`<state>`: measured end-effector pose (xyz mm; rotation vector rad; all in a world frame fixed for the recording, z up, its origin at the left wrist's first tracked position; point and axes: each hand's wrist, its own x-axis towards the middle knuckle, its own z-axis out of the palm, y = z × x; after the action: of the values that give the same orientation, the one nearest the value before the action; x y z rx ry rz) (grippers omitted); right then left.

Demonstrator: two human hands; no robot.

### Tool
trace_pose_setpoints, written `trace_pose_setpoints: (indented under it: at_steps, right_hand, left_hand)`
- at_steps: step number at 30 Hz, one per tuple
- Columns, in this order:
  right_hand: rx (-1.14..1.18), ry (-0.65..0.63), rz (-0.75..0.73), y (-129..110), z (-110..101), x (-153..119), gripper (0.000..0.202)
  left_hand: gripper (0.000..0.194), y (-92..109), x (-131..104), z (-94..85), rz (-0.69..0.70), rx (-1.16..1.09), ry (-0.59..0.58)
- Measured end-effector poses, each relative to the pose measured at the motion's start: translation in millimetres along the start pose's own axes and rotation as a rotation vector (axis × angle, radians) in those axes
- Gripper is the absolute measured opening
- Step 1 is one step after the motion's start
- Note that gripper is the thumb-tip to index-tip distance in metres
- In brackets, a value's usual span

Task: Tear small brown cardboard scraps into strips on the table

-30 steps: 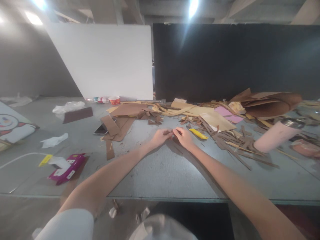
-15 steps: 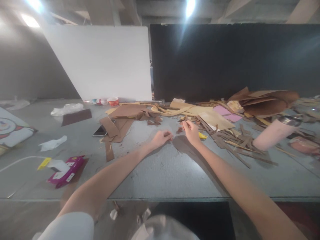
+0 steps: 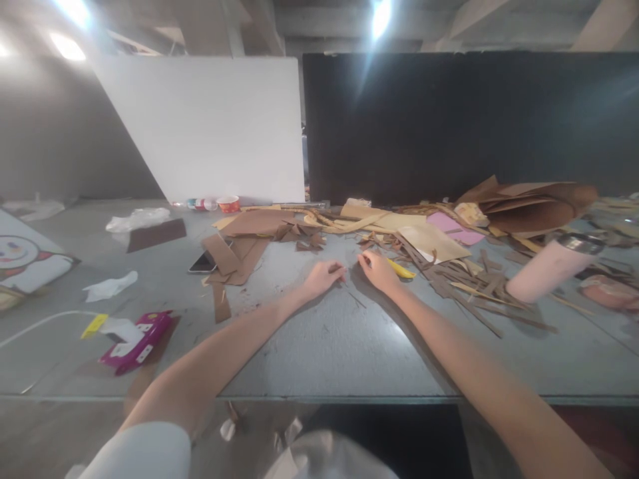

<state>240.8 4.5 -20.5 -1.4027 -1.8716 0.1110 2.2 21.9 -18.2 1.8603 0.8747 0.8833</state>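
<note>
Where the two hands meet on the grey table [image 3: 319,332], the left hand [image 3: 322,278] pinches a small brown scrap [image 3: 335,268] in its fingers, the scrap lying just above the table surface near the middle of the view. The right hand [image 3: 378,271] rests just beside it, fingers curled; whether they grasp anything cannot be told. A yellow tool [image 3: 401,269] lies on the table touching the far side of the right hand. Beyond it spreads a heap of brown strips [image 3: 469,286] and tan sheets [image 3: 432,241], with a pink sheet [image 3: 454,227] among them. A pale pink tumbler [image 3: 546,269] lies tilted at the right; its contents are not visible. A small orange cup [image 3: 229,203] stands by the white board [image 3: 210,126]; what it holds cannot be seen. A phone [image 3: 202,263] lies under brown cardboard pieces [image 3: 239,246] at the left, and a magenta box [image 3: 137,339] sits near the table's front edge. Compared with half a second earlier, the right hand has come down from the strips toward the left hand, which has kept its place
</note>
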Motion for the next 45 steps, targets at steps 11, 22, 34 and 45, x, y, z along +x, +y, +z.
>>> trace_pose_setpoints:
  at_steps: [11,22,34,45]
  right_hand:
    - [0.033,-0.026,-0.05,3.3,7.1,1.2,0.039]
    - [0.428,-0.068,0.109,-33.7,7.0,-7.0,0.048]
    - [0.46,-0.01,0.17,-46.4,4.2,-9.1,0.043]
    - [0.387,-0.044,0.163,-51.2,4.1,-11.6,0.042]
  left_hand:
    - [0.024,5.9,-2.8,-0.9,0.025,0.147,0.019]
    - [0.02,-1.3,2.5,-1.7,0.048,0.109,0.098]
    - [0.035,-5.9,5.6,-6.1,-0.004,-0.247,0.119]
    - [0.037,-3.7,6.4,-8.1,-0.05,-0.372,0.151]
